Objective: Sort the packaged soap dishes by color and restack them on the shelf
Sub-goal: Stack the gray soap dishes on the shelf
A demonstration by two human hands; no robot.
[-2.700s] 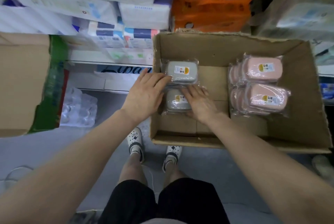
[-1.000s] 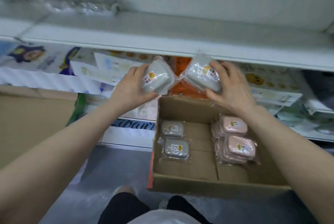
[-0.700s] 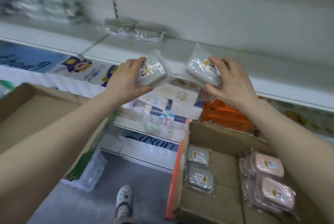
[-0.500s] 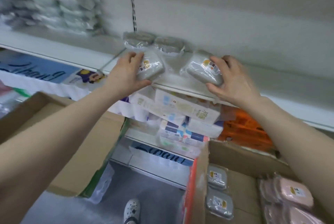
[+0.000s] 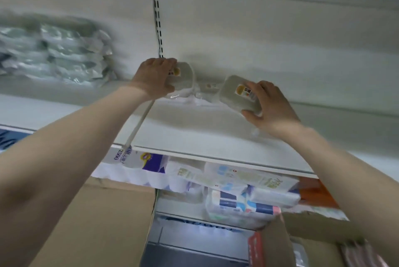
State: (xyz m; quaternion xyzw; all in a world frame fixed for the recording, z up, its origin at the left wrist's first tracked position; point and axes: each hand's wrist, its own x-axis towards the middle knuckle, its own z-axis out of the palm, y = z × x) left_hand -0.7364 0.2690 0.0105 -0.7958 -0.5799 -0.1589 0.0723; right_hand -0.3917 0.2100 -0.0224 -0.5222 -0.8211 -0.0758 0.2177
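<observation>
head view, shelving step, grey lot.

left hand (image 5: 154,78): grip curled round a grey packaged soap dish (image 5: 183,78), pressed down at the back of the white shelf (image 5: 194,137), close to the slotted upright (image 5: 159,29). looks seated on wrapped grey packs (image 5: 194,96) already lying there; exact contact lost in blur.

right hand (image 5: 271,105): grip pinching a second grey soap dish (image 5: 236,94), thumb under the near edge, fingers (image 5: 255,91) over the label. dish tilted, label toward the camera, near edge clear of the shelf, just beside the first.

advice for the step: level the tilted dish before lowering; set beside or atop the grey packs, label up, edges squared. loose film likely slippery, so press flat and release only once settled. keep to the grey column.

other stock: blurred stack of silver-wrapped packs (image 5: 54,51) on the same shelf, far left, well apart. tissue packs (image 5: 237,184) on the shelf below. cardboard box (image 5: 97,223) lower left. second box corner (image 5: 276,243) lower right; contents too blurred to name.
</observation>
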